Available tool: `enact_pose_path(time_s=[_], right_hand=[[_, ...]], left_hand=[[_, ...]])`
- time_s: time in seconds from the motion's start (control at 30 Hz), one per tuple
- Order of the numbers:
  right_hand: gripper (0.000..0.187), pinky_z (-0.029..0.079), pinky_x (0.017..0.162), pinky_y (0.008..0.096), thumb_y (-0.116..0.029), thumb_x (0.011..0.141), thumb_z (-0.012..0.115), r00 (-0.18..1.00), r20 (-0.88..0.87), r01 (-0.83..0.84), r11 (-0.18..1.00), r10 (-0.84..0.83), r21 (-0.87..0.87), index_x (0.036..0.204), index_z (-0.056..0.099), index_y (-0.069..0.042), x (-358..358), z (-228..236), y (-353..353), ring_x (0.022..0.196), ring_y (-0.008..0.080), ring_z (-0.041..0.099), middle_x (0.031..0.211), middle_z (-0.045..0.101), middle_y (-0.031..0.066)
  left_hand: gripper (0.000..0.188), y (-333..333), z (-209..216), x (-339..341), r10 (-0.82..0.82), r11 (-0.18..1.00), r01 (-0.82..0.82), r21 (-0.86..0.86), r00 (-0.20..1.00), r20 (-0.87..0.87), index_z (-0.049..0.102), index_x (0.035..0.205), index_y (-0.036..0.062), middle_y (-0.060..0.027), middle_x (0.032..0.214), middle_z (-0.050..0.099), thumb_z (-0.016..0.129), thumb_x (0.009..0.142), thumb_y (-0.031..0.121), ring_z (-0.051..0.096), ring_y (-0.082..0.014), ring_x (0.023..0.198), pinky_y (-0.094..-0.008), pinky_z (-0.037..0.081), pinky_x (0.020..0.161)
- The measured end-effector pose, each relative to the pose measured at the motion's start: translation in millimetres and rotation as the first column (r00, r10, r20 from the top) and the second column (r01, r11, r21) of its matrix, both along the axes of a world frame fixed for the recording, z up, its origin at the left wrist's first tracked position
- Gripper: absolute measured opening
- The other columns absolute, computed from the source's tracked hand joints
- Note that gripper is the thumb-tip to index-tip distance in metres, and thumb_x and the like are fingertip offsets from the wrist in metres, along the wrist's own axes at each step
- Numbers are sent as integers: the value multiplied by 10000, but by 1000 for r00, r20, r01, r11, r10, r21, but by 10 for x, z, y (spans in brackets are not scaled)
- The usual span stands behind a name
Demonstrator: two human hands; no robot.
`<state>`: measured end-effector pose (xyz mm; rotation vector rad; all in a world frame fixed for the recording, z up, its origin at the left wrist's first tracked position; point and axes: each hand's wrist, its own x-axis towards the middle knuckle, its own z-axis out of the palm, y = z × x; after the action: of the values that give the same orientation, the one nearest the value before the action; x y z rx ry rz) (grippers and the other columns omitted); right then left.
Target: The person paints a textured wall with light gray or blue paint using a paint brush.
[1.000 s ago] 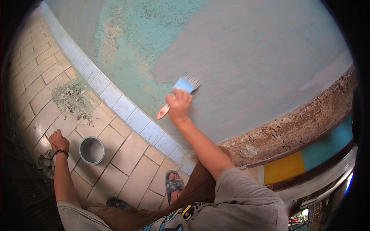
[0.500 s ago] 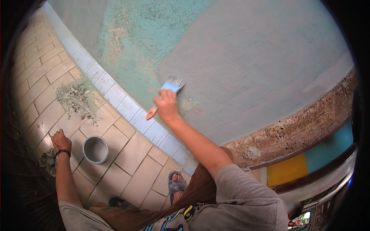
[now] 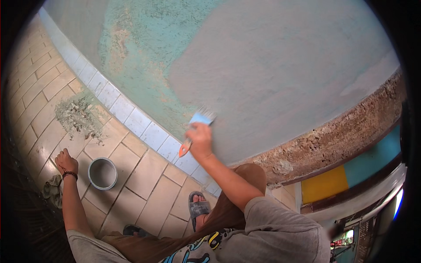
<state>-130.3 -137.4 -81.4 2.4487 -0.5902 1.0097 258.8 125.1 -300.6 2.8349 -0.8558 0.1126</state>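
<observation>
My right hand [image 3: 201, 139] is wrapped round a wide paintbrush [image 3: 202, 117] with an orange-tipped handle and a pale blue ferrule. The bristles rest against the wall [image 3: 263, 79], low down, beside the border between the fresh grey coat and the worn green paint. Curled into a fist, my left hand [image 3: 66, 161] is over the tiled floor, with nothing visible in it. Close by it, a round grey pot [image 3: 102, 173] stands on the tiles, its inside coated grey. A crumpled cloth [image 3: 52, 191] lies by my left wrist.
Crumbled debris [image 3: 79, 117] is scattered over the beige floor tiles [image 3: 131, 171]. White skirting tiles [image 3: 138, 122] run along the wall's foot. At the right, a rough broken strip [image 3: 333, 144] edges the wall, above yellow and teal panels [image 3: 324, 184]. My sandalled foot [image 3: 199, 208] stands near the skirting.
My right hand has brought the paintbrush lower and a little to the right along the wall. The view has shifted slightly; my left hand remains a fist beside the pot.
</observation>
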Motion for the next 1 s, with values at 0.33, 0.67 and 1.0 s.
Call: enact_pose_path(time_s=[0.33,0.67,1.0], right_hand=[[100,485,776,431,-47,692,635,926,345,-161,987,150,2,787,651,-71,-187,719,59,941,299,575,982,611,132],[223,468,709,363,35,628,663,955,246,-217,953,163,211,813,660,-89,-5,1182,-227,761,305,571,906,609,80],[89,470,685,390,-53,692,651,990,-110,-36,916,87,400,729,663,-133,-95,-181,-212,800,266,589,890,619,56]], left_hand=[[203,41,-232,137,-5,1000,4,8,997,76,545,908,52,-118,884,591,587,714,10,580,-289,866,-381,403,832],[240,68,-311,198,26,999,-28,30,998,65,544,923,59,-115,880,595,603,696,7,582,-292,864,-387,399,809],[230,-118,-69,32,-19,1000,20,-4,998,55,559,935,58,-119,887,609,602,713,18,598,-274,886,-375,408,826]])
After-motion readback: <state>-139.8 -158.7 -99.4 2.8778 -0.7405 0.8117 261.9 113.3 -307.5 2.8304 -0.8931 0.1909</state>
